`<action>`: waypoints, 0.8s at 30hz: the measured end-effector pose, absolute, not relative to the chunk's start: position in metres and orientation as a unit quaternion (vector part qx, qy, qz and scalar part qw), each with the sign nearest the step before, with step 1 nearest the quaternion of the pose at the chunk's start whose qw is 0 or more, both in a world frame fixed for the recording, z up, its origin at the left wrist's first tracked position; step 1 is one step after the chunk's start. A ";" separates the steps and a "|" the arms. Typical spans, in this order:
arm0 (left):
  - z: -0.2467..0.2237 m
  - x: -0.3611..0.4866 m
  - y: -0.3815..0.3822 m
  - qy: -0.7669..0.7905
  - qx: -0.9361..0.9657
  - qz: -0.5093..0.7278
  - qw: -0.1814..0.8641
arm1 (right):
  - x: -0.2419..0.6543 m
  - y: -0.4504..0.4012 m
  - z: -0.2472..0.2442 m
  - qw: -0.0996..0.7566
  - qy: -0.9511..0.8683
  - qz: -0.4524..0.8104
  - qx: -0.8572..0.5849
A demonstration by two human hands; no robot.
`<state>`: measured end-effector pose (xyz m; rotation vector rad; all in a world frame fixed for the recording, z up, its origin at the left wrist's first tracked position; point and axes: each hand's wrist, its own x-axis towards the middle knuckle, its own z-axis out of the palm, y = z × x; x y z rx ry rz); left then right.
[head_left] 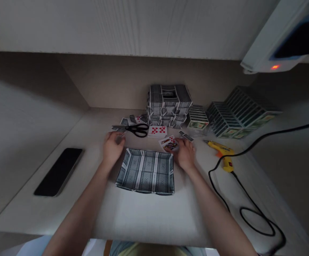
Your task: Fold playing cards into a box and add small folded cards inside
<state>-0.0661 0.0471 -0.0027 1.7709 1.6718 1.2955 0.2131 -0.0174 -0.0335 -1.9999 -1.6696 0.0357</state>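
Two bare hands reach over a pale tabletop (pixel 149 213), one on each side of an open, shallow card tray (pixel 147 171) with patterned grey-and-white walls. The tray sits near the middle of the tabletop, and everything else is placed around it.

The left hand (pixel 113 148) is beside the tray's far left corner, fingers loosely curled; whether it grips a small pale scrap near its fingertips cannot be told. The right hand (pixel 184 153), by the far right corner, is partly closed, with thumb and fingers on a few fanned face cards (pixel 168 143).

Just beyond the tray lie black-handled scissors (pixel 138 130) and a neat card stack (pixel 157 131) with red hearts on top. Loose cards (pixel 133 120) lie behind the scissors. Farther behind the tray stands a patterned box (pixel 169 103) with an opening in its top.

Well to the tray's left is a dark phone (pixel 59 172), lying flat. To its right lies a yellow glue gun (pixel 223 153) with a black cord (pixel 250 199); striped card structures (pixel 234 113) stand beyond the gun.
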 end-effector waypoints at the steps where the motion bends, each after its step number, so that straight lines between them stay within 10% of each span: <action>1: -0.002 -0.068 0.054 0.600 0.643 0.449 0.156 | 0.213 -0.017 -0.033 0.266 -0.618 0.016 -0.740; 13: 0.007 -0.076 0.084 0.628 0.771 0.103 0.029 | 0.213 -0.020 -0.028 0.276 -0.622 0.025 -0.732; 17: 0.057 -0.083 0.053 0.650 0.719 0.245 0.020 | 0.213 -0.020 -0.029 0.281 -0.623 0.024 -0.729; 24: 0.116 -0.057 -0.003 0.505 0.742 0.277 0.342 | 0.215 -0.019 -0.034 0.299 -0.623 0.014 -0.723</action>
